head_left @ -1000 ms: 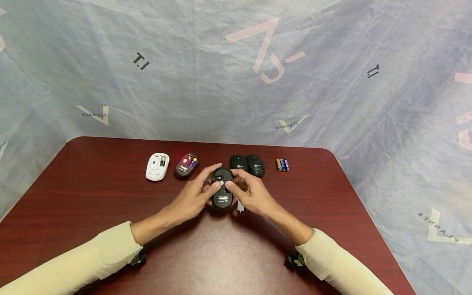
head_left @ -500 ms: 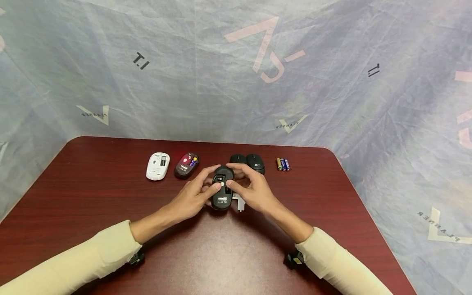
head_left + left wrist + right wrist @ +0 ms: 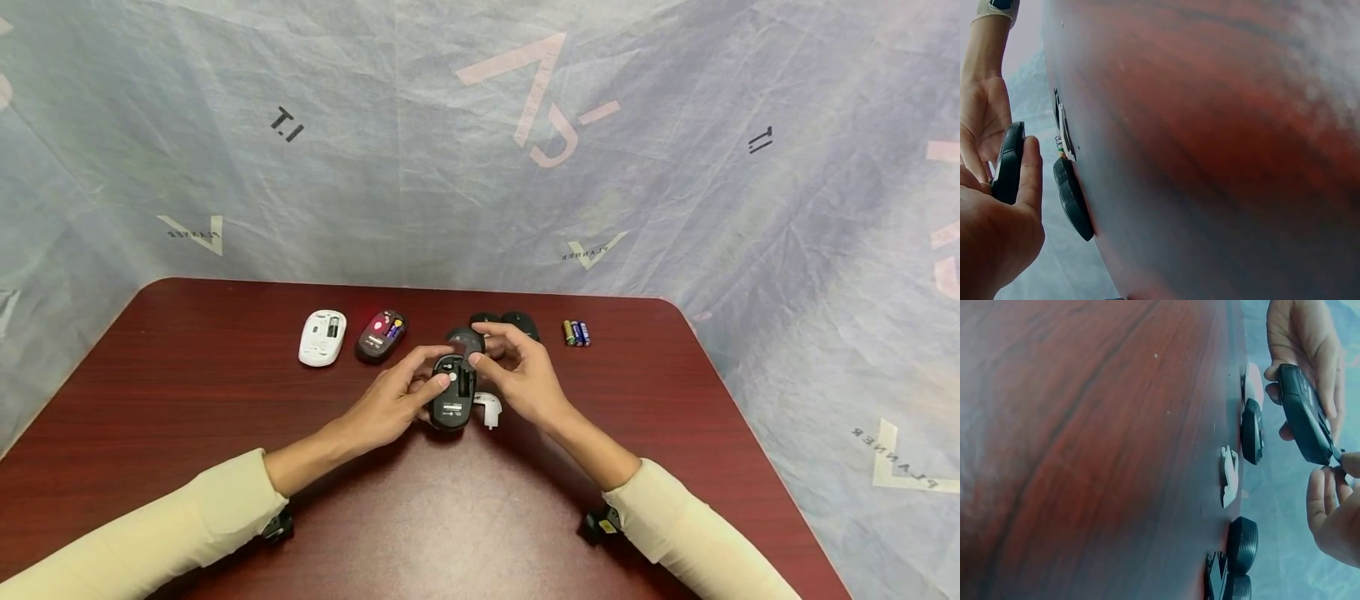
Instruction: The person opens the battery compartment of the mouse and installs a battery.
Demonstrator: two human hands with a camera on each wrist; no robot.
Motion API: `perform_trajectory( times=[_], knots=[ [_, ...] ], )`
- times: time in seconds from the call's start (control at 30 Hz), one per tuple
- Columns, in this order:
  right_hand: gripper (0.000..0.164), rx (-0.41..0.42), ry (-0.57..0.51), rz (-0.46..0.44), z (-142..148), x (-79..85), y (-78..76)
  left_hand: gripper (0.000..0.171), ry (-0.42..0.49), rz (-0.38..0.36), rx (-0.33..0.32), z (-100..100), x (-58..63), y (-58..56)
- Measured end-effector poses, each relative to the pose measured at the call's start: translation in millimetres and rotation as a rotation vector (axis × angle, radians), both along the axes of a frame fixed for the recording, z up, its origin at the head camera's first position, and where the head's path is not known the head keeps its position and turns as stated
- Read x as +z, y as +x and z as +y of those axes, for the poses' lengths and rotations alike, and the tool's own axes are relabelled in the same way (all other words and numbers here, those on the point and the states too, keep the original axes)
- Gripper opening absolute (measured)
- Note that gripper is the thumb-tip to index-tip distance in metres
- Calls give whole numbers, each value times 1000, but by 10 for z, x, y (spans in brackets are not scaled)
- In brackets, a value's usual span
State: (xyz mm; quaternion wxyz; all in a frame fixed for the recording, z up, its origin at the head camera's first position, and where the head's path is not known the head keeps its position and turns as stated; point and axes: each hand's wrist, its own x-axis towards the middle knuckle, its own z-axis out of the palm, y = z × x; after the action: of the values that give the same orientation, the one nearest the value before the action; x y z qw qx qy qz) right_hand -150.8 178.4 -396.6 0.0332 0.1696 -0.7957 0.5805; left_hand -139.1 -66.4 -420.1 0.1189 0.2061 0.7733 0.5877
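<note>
My left hand (image 3: pixel 393 404) holds a black computer mouse (image 3: pixel 452 408) with its underside up and the long battery slot uncovered. Thumb on the underside, fingers along the side, it keeps the mouse above the table. My right hand (image 3: pixel 528 383) pinches a dark curved cover (image 3: pixel 467 338) at the mouse's far end, tipped away from the body. In the right wrist view the cover's thin edge sits between the mouse (image 3: pixel 1300 419) and my right fingertips. A white curved cover (image 3: pixel 491 408) lies on the table just right of the mouse.
At the back left lie a white mouse (image 3: pixel 322 337) and a dark red mouse (image 3: pixel 381 337), both underside up with batteries showing. Two black mice (image 3: pixel 519 325) sit behind my right hand, partly hidden. Several small batteries (image 3: pixel 577 333) lie together on the dark red table (image 3: pixel 660 400).
My right hand has moved up and away from the held mouse, lifting the dark cover from its underside toward the far end. More of the white cover shows. The left hand has barely moved.
</note>
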Motion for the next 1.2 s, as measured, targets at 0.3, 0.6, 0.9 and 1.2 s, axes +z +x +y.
perform_trajectory(
  times=[0.3,0.6,0.9,1.2],
  knots=[
    [46,16,-58,-48,81,47,-8,47,-2,-10,-3,0,-14,-2],
    [39,-28,65,-100,285,36,13,47,13,-3,4,-15,-33,-7],
    [39,-66,175,-177,667,-33,24,45,18,-2,11,-33,-41,-1],
    [41,-58,235,-300,1106,-88,11,45,37,-12,11,-49,-14,11]
  ],
)
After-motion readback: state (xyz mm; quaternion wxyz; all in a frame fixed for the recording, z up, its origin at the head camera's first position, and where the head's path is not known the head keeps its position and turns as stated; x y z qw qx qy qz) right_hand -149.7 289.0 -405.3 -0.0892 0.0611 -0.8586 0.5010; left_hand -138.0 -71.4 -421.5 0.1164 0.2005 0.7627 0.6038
